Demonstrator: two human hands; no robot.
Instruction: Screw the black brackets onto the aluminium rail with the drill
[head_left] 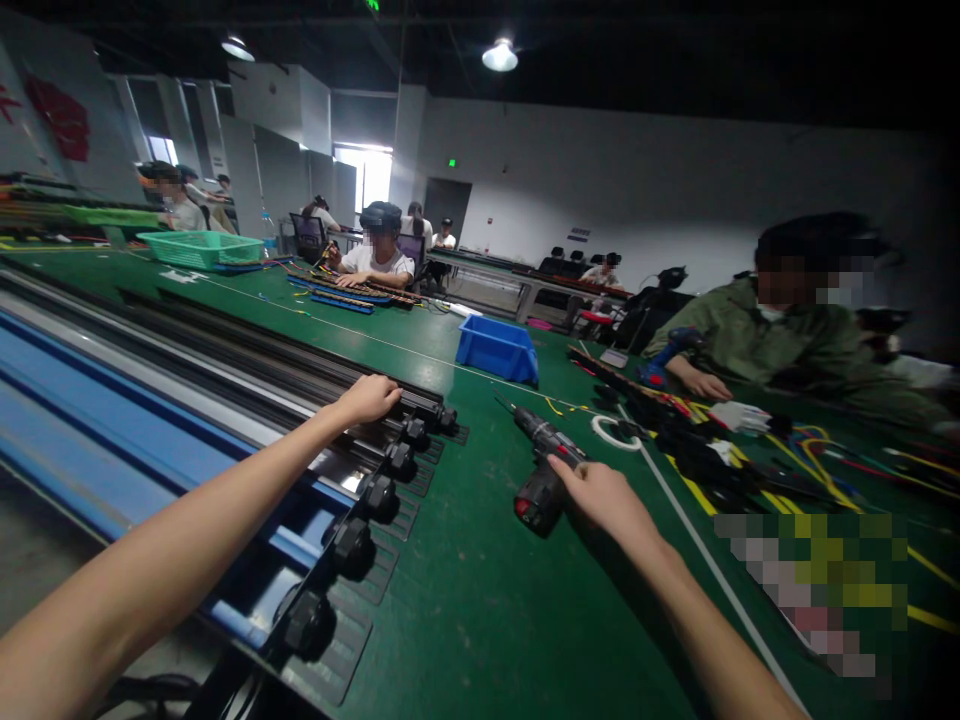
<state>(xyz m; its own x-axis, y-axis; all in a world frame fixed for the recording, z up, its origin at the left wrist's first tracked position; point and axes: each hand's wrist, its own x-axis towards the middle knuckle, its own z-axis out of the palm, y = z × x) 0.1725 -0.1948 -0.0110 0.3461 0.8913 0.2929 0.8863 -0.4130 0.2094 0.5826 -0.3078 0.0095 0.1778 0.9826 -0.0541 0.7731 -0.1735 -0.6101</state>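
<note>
My left hand rests on the end of a long black rail, fingers curled over its top edge. A row of black knobs runs along the rail's end. My right hand reaches out to a black and red cordless drill lying on the green table. The fingertips touch the drill's handle, and the fingers are not wrapped round it. The drill's bit points away toward the far left.
A blue bin stands beyond the drill. A person in a green jacket works at the right among coloured wires. A white ring lies near the drill. A blue conveyor track runs on the left. More people sit further back.
</note>
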